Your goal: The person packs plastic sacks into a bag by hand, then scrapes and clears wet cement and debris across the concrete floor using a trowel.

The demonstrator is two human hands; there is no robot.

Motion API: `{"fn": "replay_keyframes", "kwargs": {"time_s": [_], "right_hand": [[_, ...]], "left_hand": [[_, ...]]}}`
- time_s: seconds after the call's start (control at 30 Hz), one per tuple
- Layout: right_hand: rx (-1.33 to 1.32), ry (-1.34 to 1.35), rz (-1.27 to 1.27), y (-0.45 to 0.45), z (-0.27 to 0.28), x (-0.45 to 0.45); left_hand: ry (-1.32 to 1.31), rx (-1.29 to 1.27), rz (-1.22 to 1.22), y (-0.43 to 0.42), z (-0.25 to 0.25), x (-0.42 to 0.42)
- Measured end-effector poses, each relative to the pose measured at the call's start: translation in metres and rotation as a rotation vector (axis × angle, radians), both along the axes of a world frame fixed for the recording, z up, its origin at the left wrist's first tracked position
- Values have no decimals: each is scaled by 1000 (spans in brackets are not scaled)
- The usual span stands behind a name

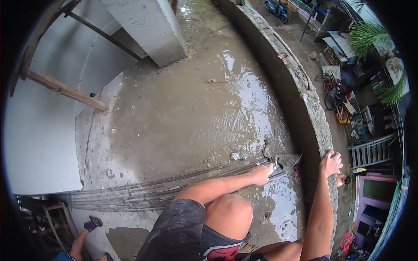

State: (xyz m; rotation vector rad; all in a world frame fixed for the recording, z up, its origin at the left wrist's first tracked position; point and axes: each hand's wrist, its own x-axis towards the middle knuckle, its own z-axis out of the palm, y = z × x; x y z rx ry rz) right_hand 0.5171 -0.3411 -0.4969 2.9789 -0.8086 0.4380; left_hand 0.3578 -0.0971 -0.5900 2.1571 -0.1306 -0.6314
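My left hand (262,174) is low over the wet concrete floor (174,113), its fingers closed. Just beyond them is a blurred grey, wet shape (286,161); whether it is a tool or splashing mud I cannot tell. A bundle of long thin steel bars (130,195) runs across the floor beneath my left arm. My right hand (332,163) grips the rough top of the low concrete wall (314,108), fingers curled over its edge. My bent knee (230,213) is between my arms.
Lumps of rubble (235,156) lie in the puddled water. A concrete column (150,30) and a wooden post (65,90) stand at the left. Another person's leg (80,239) shows at lower left. Beyond the wall, the ground drops to an alley with bicycles (334,98) and a ladder (372,151).
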Motion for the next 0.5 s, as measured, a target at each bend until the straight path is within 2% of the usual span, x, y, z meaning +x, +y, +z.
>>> {"fn": "replay_keyframes", "kwargs": {"time_s": [0.07,0.13,0.2,0.27,0.3,0.33,0.37,0.43,0.47,0.5], "right_hand": [[15,4,4,-3,-2,0],[18,35,-1,-4,-2,1],[7,22,9,-11,-9,4],[-8,10,10,-12,-11,3],[-22,13,13,-12,-11,3],[-36,18,17,-12,-11,3],[-39,24,7,-12,-12,4],[-37,34,4,-11,-11,3],[-31,44,-1,-10,-9,4],[-28,49,-7,-10,-9,4]], "left_hand": [[-18,4,-163,11,20,-5],[-60,-5,-112,31,33,-8],[46,16,146,69,52,-7],[-235,54,515,123,33,-21],[-283,121,717,157,17,-26],[-248,180,905,194,35,-32],[-334,322,1088,235,12,-40],[-235,444,1499,322,-4,-62],[-213,585,1628,369,-19,-75],[-60,633,1759,403,-7,-85]]}}
